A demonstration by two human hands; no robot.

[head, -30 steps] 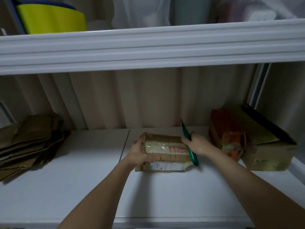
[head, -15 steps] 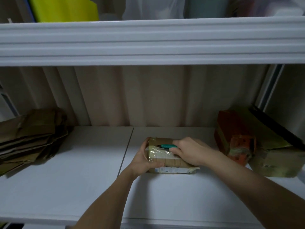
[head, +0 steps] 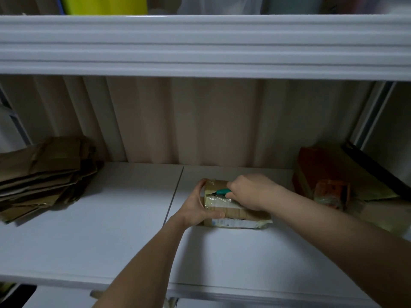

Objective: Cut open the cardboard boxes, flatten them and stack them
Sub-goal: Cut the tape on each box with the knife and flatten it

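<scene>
Both forearms bare, no sleeves visible. Left hand (head: 195,207) and right hand (head: 251,192) ungloved. No rings or watch seen.

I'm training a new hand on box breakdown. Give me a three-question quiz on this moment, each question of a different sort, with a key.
1. True or false: the left hand grips the left end of the taped box on the white shelf.
2. Multiple choice: the right hand holds A) scissors, B) a green-handled cutter, C) a roll of tape.
3. Fill in: the stack of flattened cardboard lies at the shelf's ____ end.

Key: 1 true; 2 B; 3 left.
</scene>
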